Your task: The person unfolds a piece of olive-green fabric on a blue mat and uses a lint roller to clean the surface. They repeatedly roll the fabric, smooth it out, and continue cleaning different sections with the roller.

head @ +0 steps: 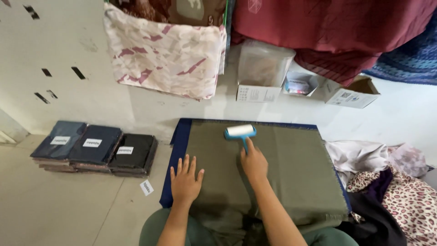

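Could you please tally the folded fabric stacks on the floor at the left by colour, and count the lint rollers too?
Grey-blue folded stack: 1
Dark navy folded stack: 1
Black folded stack: 1
Lint roller, blue frame with a white roll, held by the right hand on the olive cloth: 1
Total: 4

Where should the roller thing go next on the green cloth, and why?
Probably straight back toward the person. The lint roller sits at the far edge of the olive cloth, the right hand grips its handle, and the left hand lies flat on the cloth.
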